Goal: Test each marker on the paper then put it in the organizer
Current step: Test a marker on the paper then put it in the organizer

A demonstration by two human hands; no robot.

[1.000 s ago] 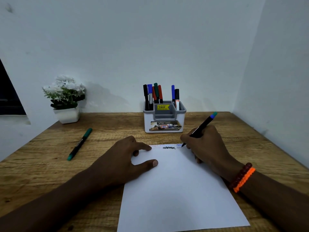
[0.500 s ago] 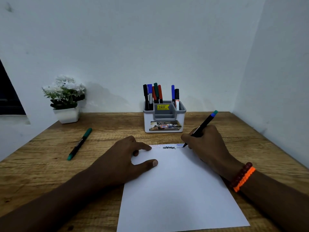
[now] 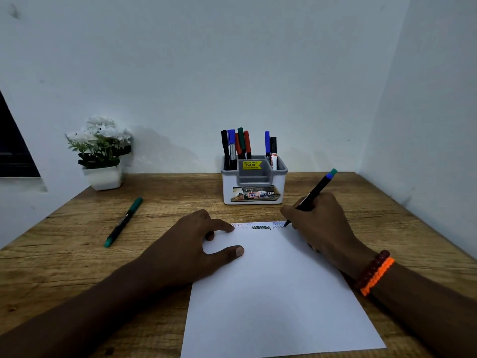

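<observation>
A white sheet of paper lies on the wooden desk, with small scribbles along its top edge. My right hand grips a black marker with a blue-green end; its tip touches the paper's top right corner. Spread fingers of my left hand press on the paper's top left corner. The white and grey organizer stands behind the paper with several markers upright in it. A green-capped marker lies on the desk to the left.
A white pot of white flowers stands at the back left against the wall. White walls close the desk at the back and on the right. A dark window edge shows at far left.
The marker tip has shifted slightly along the paper's top edge near the right corner. My left hand has stayed where it was.
</observation>
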